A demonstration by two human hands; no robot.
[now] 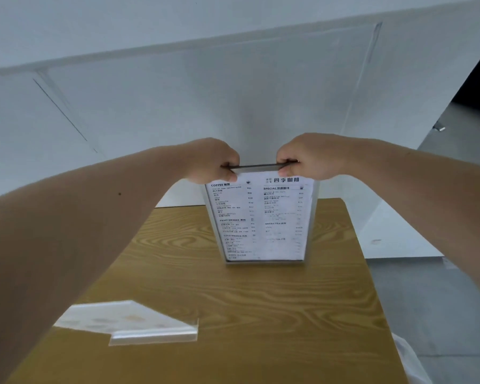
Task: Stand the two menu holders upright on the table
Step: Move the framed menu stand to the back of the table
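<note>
A clear acrylic menu holder point(261, 223) with a white printed coffee menu stands upright near the far end of the wooden table point(261, 314), its base on the tabletop. My left hand point(214, 162) pinches its top left corner and my right hand point(311, 156) pinches its top right corner. A second clear menu holder point(128, 321) lies flat on the table at the near left, partly hidden by my left forearm, its base edge facing right.
A pale wall rises just behind the table's far edge. Grey floor lies to the right of the table, with a dark opening at the upper right. A bit of white cloth shows at the lower right table edge.
</note>
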